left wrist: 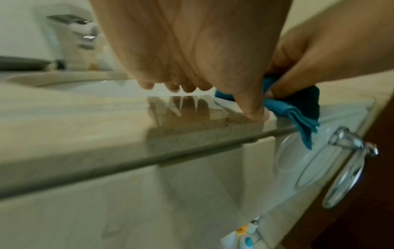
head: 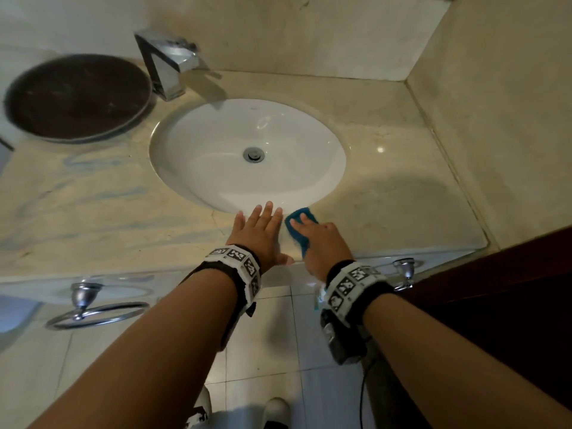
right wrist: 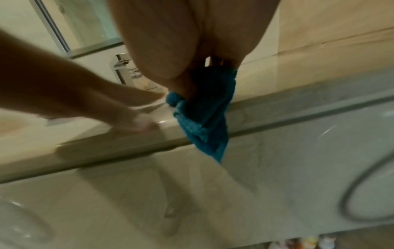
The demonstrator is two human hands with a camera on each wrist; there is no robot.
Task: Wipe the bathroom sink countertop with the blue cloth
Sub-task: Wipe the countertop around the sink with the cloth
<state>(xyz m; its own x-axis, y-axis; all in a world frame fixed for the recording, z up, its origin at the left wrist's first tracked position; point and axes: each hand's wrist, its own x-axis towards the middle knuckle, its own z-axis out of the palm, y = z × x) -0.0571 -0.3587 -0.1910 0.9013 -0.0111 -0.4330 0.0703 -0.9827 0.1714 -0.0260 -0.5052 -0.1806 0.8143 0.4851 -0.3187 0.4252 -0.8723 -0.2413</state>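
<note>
The right hand (head: 322,243) presses the bunched blue cloth (head: 298,226) onto the countertop (head: 402,205), likely for wiping; just beside it, the left hand (head: 260,233) lies flat, fingers straight, seemingly bracing.

Beige countertop (head: 387,193) bears blue cloth (head: 298,226), dark tray (head: 77,97), faucet (head: 168,63).

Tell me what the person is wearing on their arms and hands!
Both arms are bare, with no sleeves and no gloves. The left hand and the right hand each have a dark band round the wrist with a white strip of black-and-white square code markings: left wristband, right wristband. A small dark box hangs under the right wrist, with a thin black cable trailing down.
</note>
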